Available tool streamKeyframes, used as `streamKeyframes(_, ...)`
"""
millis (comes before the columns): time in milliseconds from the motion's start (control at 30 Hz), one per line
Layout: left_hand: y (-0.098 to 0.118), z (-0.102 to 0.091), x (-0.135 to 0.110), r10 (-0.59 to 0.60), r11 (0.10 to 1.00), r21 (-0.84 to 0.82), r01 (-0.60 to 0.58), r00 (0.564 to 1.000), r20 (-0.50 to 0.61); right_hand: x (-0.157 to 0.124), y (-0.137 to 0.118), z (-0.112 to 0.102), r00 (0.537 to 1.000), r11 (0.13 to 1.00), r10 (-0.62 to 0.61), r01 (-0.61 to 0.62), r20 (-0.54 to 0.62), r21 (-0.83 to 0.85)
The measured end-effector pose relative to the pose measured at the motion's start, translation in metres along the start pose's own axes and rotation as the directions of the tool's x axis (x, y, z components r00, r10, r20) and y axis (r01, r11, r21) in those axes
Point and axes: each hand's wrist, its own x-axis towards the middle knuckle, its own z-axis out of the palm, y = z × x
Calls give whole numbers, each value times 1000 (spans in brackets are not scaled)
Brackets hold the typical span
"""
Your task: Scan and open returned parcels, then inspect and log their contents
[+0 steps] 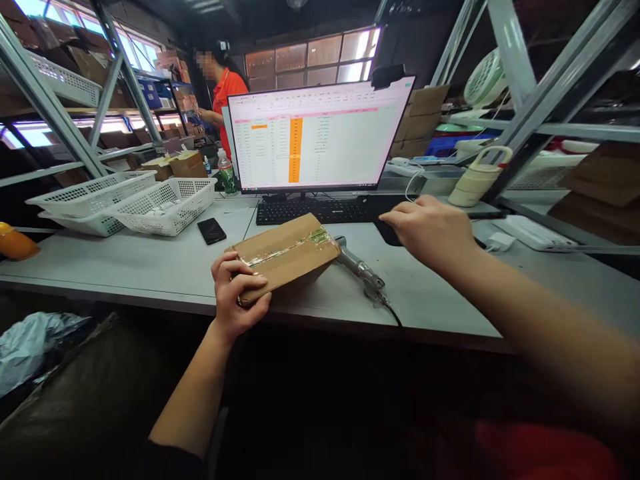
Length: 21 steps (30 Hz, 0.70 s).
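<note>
My left hand [234,293] grips the near corner of a taped cardboard box [287,253], holding it tilted over the front of the grey table [150,267]. A handheld scanner [360,270] with a cable lies on the table, its head hidden behind the box. My right hand [425,227] hovers palm down over a dark mouse pad to the right of the black keyboard [313,211], fingers curved and slightly apart, holding nothing I can see. Behind the keyboard stands a monitor [320,137] showing a spreadsheet.
White mesh baskets [165,203] stand at the left, with a black phone [211,231] near them. A green bottle [227,173] stands beside the monitor. Tape rolls [475,180] sit at the right. Metal shelving flanks both sides. A person in an orange shirt [225,100] works at the back.
</note>
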Motion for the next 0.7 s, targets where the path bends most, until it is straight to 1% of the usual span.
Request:
streamKeyframes(67, -9, -2, 5, -58, 997, -45, 61, 996, 64, -1, 27, 30, 990, 992, 115, -118, 79, 37)
streamKeyframes(100, -13, -4, 10, -89, 993, -67, 96, 991, 101, -3, 35, 45, 981, 985, 152, -161, 123, 63)
streamKeyframes(167, -21, -10, 24, -172, 980, -72, 188, 968, 183, -8, 43, 74, 969, 975, 171, -192, 177, 113)
streamKeyframes(233, -26, -17, 43, -282, 955, -10, 297, 916, 284, -10, 41, 95, 969, 969, 145, -181, 201, 171)
streamKeyframes(267, -28, -20, 55, -325, 942, 36, 333, 883, 337, -9, 38, 102, 971, 965, 131, -171, 199, 198)
streamKeyframes(300, -30, -22, 67, -348, 935, 86, 343, 851, 392, -5, 34, 106, 975, 961, 120, -161, 186, 224)
streamKeyframes(367, -35, -20, 92, -343, 939, 179, 292, 784, 517, 6, 21, 100, 984, 952, 114, -147, 134, 267)
streamKeyframes(400, -37, -17, 103, -335, 942, 226, 248, 735, 589, 13, 12, 91, 990, 944, 110, -133, 92, 301)
streamKeyframes(433, -40, -12, 114, -339, 940, 272, 207, 667, 663, 20, 1, 79, 995, 930, 91, -99, 38, 354)
streamKeyframes(467, -43, -6, 123, -359, 932, 315, 180, 583, 729, 26, -13, 65, 998, 912, 58, -46, -18, 407)
streamKeyframes(500, -45, 0, 131, -383, 923, 350, 163, 495, 780, 30, -29, 49, 993, 860, 5, 55, -115, 508)
streamKeyframes(533, -47, 6, 137, -403, 915, 374, 152, 414, 816, 33, -45, 33, 975, 796, -88, 192, -203, 574)
streamKeyframes(567, -49, 11, 143, -414, 910, 391, 138, 352, 840, 34, -62, 18, 943, 744, -199, 321, -265, 585)
streamKeyframes(600, -49, 15, 148, -419, 908, 403, 118, 306, 855, 34, -77, 5, 908, 707, -302, 417, -290, 571)
streamKeyframes(633, -49, 18, 152, -424, 905, 416, 90, 277, 862, 33, -90, -4, 881, 688, -367, 473, -299, 550)
streamKeyframes(667, -48, 20, 156, -429, 901, 430, 55, 251, 868, 32, -100, -11, 860, 680, -414, 511, -300, 526)
streamKeyframes(700, -46, 21, 159, -432, 898, 440, 16, 224, 874, 31, -108, -14, 849, 680, -437, 528, -297, 509)
